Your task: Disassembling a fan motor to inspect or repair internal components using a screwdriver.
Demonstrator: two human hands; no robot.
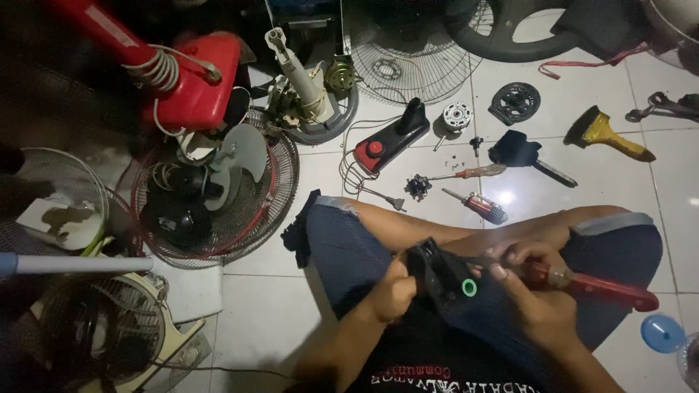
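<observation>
I sit cross-legged on a white tiled floor. My left hand (pixel 393 292) grips a black plastic fan part (pixel 440 276) with a green ring on it, held over my lap. My right hand (pixel 535 280) holds a red-handled tool (pixel 608 290) whose tip is against the black part. The handle sticks out to the right over my knee.
Two screwdrivers (pixel 473 173) (pixel 480 206), a black-and-red switch box (pixel 389 140), a small motor (pixel 456 116), a yellow-handled brush (pixel 610 135) and a black part (pixel 515 151) lie ahead. Fan grilles (pixel 411 51) (pixel 218 193), a red fan base (pixel 193 80) and a white fan (pixel 109 327) crowd the left. A blue cap (pixel 661 332) lies at right.
</observation>
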